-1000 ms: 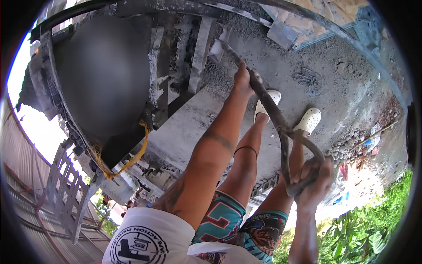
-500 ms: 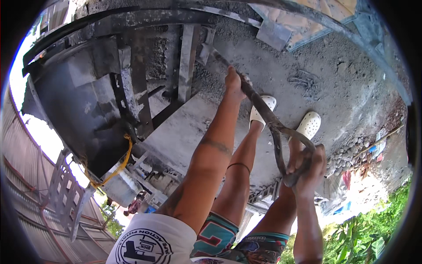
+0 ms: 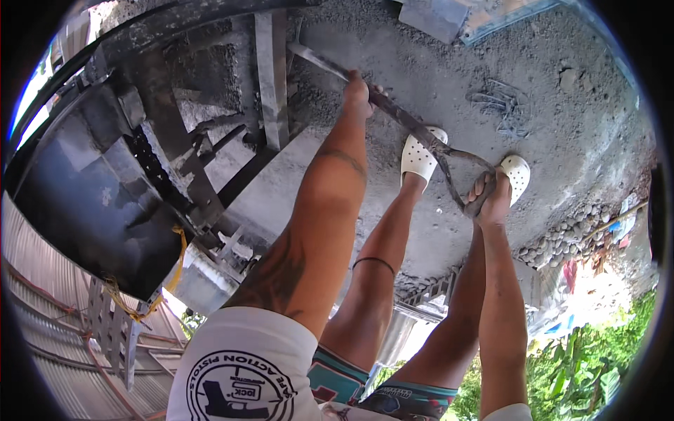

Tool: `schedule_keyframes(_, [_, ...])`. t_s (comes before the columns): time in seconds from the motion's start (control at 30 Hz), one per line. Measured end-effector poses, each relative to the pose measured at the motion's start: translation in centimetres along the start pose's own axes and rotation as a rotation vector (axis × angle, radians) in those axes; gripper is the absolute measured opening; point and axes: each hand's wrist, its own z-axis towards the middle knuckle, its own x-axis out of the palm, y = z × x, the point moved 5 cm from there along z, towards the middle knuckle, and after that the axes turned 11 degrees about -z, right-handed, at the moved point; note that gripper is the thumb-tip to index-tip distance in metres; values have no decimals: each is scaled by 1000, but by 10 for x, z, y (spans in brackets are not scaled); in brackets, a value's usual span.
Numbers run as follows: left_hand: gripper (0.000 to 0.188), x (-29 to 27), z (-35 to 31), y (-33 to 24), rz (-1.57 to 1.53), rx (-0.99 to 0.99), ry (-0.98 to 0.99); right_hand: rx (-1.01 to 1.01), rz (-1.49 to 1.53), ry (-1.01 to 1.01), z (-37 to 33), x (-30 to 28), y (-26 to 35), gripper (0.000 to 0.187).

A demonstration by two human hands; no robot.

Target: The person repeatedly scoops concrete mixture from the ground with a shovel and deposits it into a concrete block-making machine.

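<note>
Grey concrete ground; one shovel [image 3: 393, 116], left hand [image 3: 358, 91] gripping shaft, right hand [image 3: 488, 196] gripping handle; two white clogs [image 3: 420, 158].

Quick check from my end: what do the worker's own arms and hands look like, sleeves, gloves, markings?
Both hands are bare, no gloves: left hand, right hand. The left arm carries dark tattoo markings on the forearm and upper arm, below a short white sleeve with a round black printed emblem. The right forearm is bare; only a sliver of white sleeve shows at the lower edge.

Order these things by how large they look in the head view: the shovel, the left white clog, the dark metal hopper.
1. dark metal hopper, though it is nearer the camera
2. shovel
3. left white clog
</note>
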Motion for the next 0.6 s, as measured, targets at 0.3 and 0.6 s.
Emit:
schedule_keyframes(0.3, [19,-14,-26,-9,55,-191,87,-33,186,124,-99,20,-2,26])
schedule_keyframes(0.6, [11,-52,-57,8,257,-180,103,-84,293,59,-162,6,-40,27])
